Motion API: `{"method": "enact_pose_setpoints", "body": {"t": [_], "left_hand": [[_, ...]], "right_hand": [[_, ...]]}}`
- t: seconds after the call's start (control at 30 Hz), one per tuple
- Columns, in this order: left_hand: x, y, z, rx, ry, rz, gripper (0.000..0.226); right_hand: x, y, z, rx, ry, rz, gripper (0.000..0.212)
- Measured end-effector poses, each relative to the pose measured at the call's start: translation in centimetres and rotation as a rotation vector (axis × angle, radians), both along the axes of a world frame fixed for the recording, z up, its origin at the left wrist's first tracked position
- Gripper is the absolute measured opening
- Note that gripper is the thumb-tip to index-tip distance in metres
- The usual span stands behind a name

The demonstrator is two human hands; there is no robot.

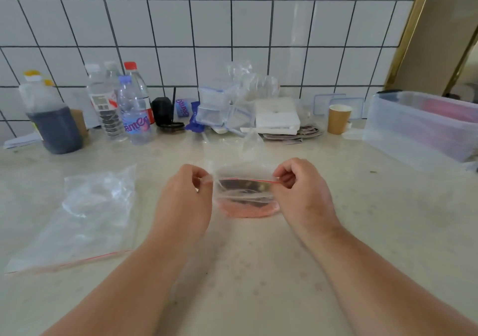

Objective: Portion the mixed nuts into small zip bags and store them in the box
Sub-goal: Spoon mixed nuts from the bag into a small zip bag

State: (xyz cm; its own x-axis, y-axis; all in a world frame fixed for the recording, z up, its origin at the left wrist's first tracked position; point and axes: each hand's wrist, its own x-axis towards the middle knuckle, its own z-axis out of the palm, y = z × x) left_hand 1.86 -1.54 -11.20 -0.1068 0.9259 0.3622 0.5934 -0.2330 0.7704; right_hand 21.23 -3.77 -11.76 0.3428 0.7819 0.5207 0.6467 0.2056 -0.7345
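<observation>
Counter [258, 271] — pale, cluttered along the far tiled wall. Translucent storage box [424, 129] at far right. Large zip bag [77, 219] lies flat, near left. Centre: left hand [185, 201] and right hand [301, 193] each pinch one end of the red seal of a small zip bag [245, 193] — dark contents inside.

Even, soft daylight; faint shadows under the forearms on the counter [258, 271]. Overall slight blur, wide-angle bending of the wall tiles [207, 23] toward the edges.
</observation>
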Motion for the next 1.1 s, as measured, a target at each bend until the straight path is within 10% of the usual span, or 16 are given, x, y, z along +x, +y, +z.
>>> {"method": "enact_pose_setpoints", "body": {"t": [0.5,0.77,1.1], "left_hand": [[-0.3,0.1,0.5,-0.561,-1.157,-0.539,0.016],[-1.2,0.8,0.7,-0.773,-1.320,-0.595,0.011],[-1.2,0.5,0.3,-0.567,-0.999,-0.741,0.043]], "right_hand": [[0.7,-0.1,0.6,-0.182,0.134,0.081,0.014],[1.6,-0.7,2.0,-0.424,0.977,0.638,0.010],[0.7,-0.8,1.6,-0.417,0.648,0.607,0.025]]}}
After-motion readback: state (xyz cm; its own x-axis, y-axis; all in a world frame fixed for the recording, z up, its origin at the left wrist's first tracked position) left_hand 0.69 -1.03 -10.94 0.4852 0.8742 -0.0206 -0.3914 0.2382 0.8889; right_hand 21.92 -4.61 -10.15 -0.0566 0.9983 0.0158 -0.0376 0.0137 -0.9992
